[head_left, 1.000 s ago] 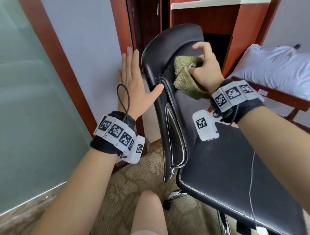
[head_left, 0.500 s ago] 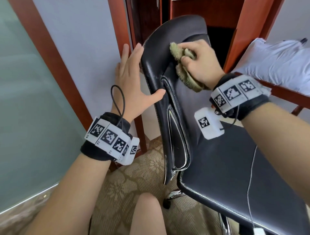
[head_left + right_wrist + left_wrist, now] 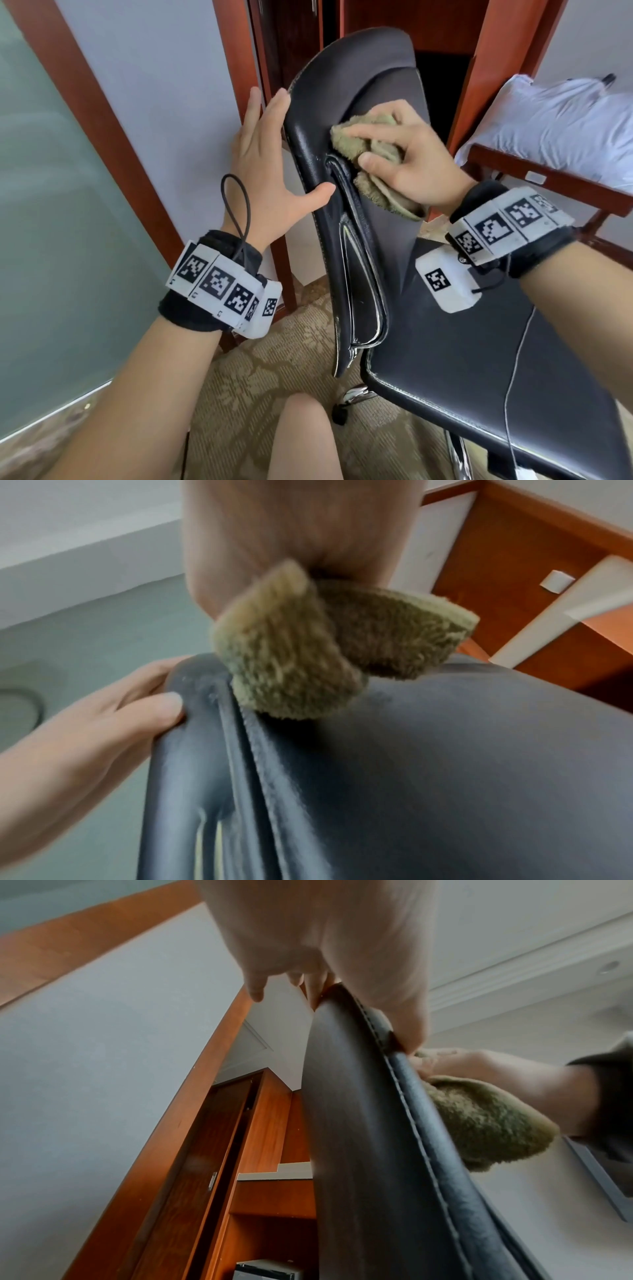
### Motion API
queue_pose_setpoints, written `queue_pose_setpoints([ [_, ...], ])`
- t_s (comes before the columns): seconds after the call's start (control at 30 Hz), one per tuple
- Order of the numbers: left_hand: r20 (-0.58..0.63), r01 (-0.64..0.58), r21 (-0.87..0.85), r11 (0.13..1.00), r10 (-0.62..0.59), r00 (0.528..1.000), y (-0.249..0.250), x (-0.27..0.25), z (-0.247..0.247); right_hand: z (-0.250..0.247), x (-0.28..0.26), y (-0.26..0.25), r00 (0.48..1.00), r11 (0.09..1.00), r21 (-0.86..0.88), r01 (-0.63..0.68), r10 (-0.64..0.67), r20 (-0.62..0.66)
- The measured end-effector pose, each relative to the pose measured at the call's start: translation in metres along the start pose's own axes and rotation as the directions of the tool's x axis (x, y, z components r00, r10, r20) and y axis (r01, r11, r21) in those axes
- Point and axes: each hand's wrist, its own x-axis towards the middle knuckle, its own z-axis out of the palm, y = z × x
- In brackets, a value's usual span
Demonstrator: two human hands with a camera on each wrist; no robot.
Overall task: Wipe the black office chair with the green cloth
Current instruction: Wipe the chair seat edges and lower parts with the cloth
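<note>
The black office chair [image 3: 359,68] stands in front of me with its backrest turned edge-on and its seat [image 3: 479,359] to the right. My right hand [image 3: 411,161] grips the bunched green cloth [image 3: 376,147] and presses it on the front of the backrest, near its left seam. The left hand [image 3: 267,164] lies flat behind the backrest edge with straight fingers, thumb on the front. The left wrist view shows the stitched chair edge [image 3: 359,1123] and the cloth [image 3: 486,1123]. In the right wrist view the cloth [image 3: 291,656] touches the leather [image 3: 445,764] beside my left thumb [image 3: 167,704].
A frosted glass panel [image 3: 68,205] and a wooden door frame [image 3: 102,120] stand close on the left. A bed with a white pillow [image 3: 565,113] and a wooden rail [image 3: 548,178] is on the right. Patterned carpet [image 3: 257,377], my knee [image 3: 301,438] and a chair caster [image 3: 340,413] lie below.
My right hand has carried the cloth leftward across the backrest to the left seam. The left hand has stayed braced on the backrest edge.
</note>
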Motion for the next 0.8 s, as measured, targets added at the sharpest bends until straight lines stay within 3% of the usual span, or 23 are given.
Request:
queue_pose_setpoints([
  [0.1, -0.008, 0.018, -0.041, 0.999, -0.019, 1.000, -0.002, -0.001, 0.002, -0.010, 0.014, 0.016, 0.948, 0.985, 0.053, -0.164, 0.173, -0.266],
  [0.13, -0.006, 0.028, -0.055, 0.998, -0.028, 1.000, -0.003, -0.001, 0.002, -0.012, 0.020, 0.021, 0.942, 0.975, 0.109, -0.193, 0.215, -0.257],
  [0.2, -0.002, 0.028, -0.066, 0.997, -0.028, 1.000, -0.005, -0.001, 0.003, -0.009, 0.029, 0.024, 0.950, 0.935, 0.246, -0.255, 0.289, -0.116],
  [0.27, -0.010, 0.016, -0.072, 0.997, -0.017, 1.000, -0.006, -0.001, 0.005, -0.001, 0.036, 0.023, 0.945, 0.924, 0.221, -0.311, 0.325, -0.031],
  [0.37, -0.009, -0.006, -0.085, 0.996, 0.005, 1.000, -0.008, 0.000, 0.006, 0.007, 0.039, 0.023, 0.964, 0.961, 0.078, -0.266, 0.266, 0.014],
  [0.5, 0.005, -0.023, -0.108, 0.994, 0.024, 1.000, -0.008, 0.001, 0.006, 0.002, 0.039, 0.013, 0.984, 0.966, 0.193, -0.173, 0.160, 0.083],
  [0.8, 0.053, -0.004, -0.051, 0.999, 0.007, 0.999, -0.004, 0.002, -0.002, 0.010, 0.035, -0.001, 0.964, 0.915, 0.304, -0.266, 0.245, 0.106],
])
